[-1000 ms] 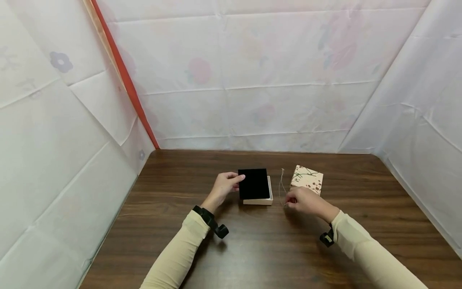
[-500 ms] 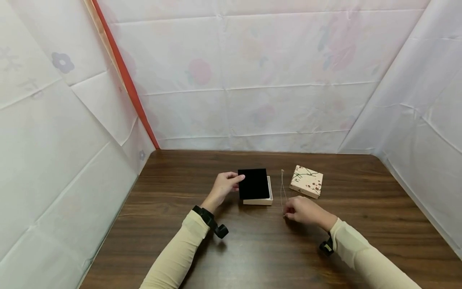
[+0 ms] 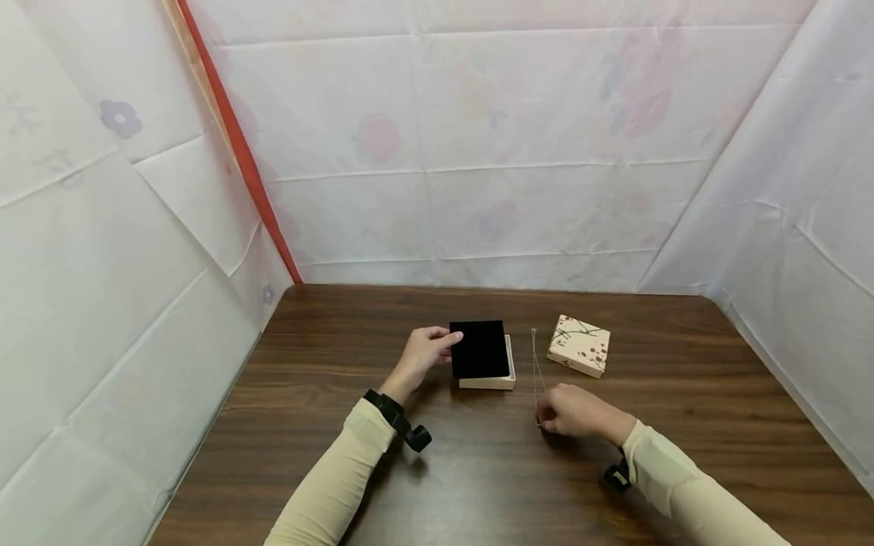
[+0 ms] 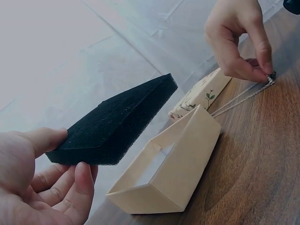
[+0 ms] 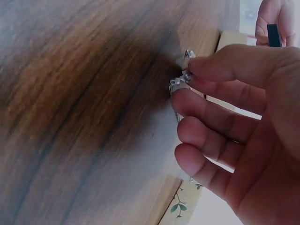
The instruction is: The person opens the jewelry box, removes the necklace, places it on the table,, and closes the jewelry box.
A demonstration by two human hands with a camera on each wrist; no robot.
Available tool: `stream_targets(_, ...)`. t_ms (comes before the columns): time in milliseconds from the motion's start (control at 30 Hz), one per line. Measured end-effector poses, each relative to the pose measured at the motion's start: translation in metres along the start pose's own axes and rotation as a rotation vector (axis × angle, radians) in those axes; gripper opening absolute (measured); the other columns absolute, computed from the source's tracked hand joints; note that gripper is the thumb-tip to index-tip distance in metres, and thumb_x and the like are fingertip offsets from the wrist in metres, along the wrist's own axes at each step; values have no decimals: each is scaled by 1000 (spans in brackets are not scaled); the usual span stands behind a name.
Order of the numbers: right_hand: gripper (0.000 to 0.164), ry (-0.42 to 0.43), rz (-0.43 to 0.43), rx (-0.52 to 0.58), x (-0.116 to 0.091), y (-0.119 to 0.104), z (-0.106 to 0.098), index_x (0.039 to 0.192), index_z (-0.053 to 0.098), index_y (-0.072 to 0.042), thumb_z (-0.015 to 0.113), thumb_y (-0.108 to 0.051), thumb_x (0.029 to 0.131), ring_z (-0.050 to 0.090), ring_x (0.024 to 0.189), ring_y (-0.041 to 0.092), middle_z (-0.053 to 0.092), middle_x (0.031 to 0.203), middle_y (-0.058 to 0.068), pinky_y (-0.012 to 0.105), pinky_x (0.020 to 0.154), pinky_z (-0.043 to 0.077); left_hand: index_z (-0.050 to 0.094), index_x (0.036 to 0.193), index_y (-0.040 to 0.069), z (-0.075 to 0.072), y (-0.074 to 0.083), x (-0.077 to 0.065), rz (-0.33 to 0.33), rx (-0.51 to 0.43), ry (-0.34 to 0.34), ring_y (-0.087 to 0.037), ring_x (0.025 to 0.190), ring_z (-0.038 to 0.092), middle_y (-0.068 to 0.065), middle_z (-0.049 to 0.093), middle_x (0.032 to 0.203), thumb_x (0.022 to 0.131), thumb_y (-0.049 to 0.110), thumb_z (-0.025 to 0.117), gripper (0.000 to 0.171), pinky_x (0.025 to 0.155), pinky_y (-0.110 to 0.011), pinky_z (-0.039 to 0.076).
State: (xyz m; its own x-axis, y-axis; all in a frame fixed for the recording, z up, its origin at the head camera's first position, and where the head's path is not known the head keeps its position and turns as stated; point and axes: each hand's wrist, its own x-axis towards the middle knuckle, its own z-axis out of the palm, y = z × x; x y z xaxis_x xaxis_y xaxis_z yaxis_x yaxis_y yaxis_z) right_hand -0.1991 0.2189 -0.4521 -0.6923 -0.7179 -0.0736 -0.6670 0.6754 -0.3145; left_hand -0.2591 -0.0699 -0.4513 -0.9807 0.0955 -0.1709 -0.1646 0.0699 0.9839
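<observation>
A square black foam pad (image 3: 480,349) is pinched between the thumb and fingers of my left hand (image 3: 423,355). It hovers, tilted, just over the cream box base (image 4: 180,176), whose inside shows white in the left wrist view. My right hand (image 3: 576,411) pinches one end of a thin silver necklace (image 3: 535,364) close to the tabletop. The chain runs away from me from those fingertips, drawn into a narrow loop. Small sparkling pieces of the necklace (image 5: 179,80) show at the thumb and index finger in the right wrist view.
Right of the chain lies the cream box lid (image 3: 579,346) with a printed branch and flower pattern. Everything rests on a dark wooden table (image 3: 328,326). Pale patterned sheets (image 3: 437,152) enclose it at the back and sides.
My right hand has drawn the necklace toward me, straightening the chain into a narrower loop and uncovering the box lid. My left hand and the foam pad have stayed put.
</observation>
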Motion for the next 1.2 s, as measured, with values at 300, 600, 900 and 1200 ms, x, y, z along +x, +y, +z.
stream_targets(300, 16, -22, 35, 7, -1, -2, -5, 69, 64, -18, 71, -12, 82, 42, 57, -1, 54, 63, -13, 21, 56, 38, 67, 113, -3, -1, 6, -3, 1, -3, -24, -10, 73, 61, -4, 64, 95, 92, 23, 69, 34, 85, -44, 57)
stream_targets(600, 17, 15, 47, 32, -1, 2, -6, 71, 65, -19, 70, -14, 86, 41, 55, -3, 53, 62, -15, 19, 55, 37, 68, 112, -2, 0, 2, 1, 6, -5, -18, -11, 74, 62, -7, 65, 98, 91, 23, 70, 32, 84, -42, 57)
stream_targets(900, 11, 77, 46, 88, 7, 4, -7, 84, 73, -16, 66, -15, 92, 50, 60, -5, 64, 73, -12, 20, 57, 44, 68, 112, -2, 0, 2, 1, 5, 0, -8, -11, 74, 61, -7, 64, 98, 91, 22, 70, 32, 81, -39, 58)
stream_targets(1200, 11, 153, 44, 98, 15, 3, -9, 84, 73, -12, 65, -13, 92, 50, 63, -3, 67, 77, -8, 21, 58, 42, 67, 111, -3, -3, 3, -1, 6, -3, -1, -11, 73, 61, -6, 64, 96, 91, 22, 70, 32, 76, -34, 59)
